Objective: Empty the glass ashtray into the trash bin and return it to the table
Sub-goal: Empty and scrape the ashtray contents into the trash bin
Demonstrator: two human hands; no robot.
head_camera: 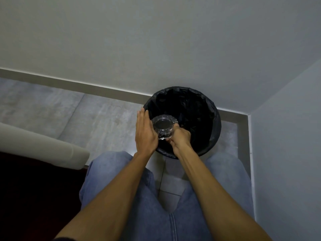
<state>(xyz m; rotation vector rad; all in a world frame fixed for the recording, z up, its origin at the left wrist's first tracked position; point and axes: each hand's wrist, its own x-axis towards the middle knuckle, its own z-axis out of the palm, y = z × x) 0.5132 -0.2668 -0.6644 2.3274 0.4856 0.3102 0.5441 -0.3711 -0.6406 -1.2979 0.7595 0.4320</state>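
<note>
Glass ashtray (164, 127): we hold it over the open mouth of the trash bin (214, 134), toward the bin's near-left side, tipped so that its round base faces up at us; whether anything is left inside it, we cannot tell.
Right hand (179, 139): our fingers are curled closed around the ashtray's near-right edge, so this hand carries it.
Left hand (145, 132): open and flat, fingers straight and together, palm set against the ashtray's left side; it grips nothing, and we judge it to be steadying or tapping the glass.
Bin: round, lined with a black bag (191, 108), standing on the floor (97, 117) in the corner of the walls (156, 40), just ahead of our knees (118, 164).
Key relation: the ashtray lies between our two hands, the flat left palm on one side and the closed right fingers on the other, with the bin's opening directly beneath.
Step in hand: we judge this to be the emptying itself, with the return to the table not yet done.
Next move calls for: righting the ashtray, which turns on the right hand since it alone has the grip; the left need only lift clear.
Table: not identifiable from here; a pale padded edge (52, 150) at the left may be furniture.
Risk: smooth glass held by one edge could slip into the bin.
</note>
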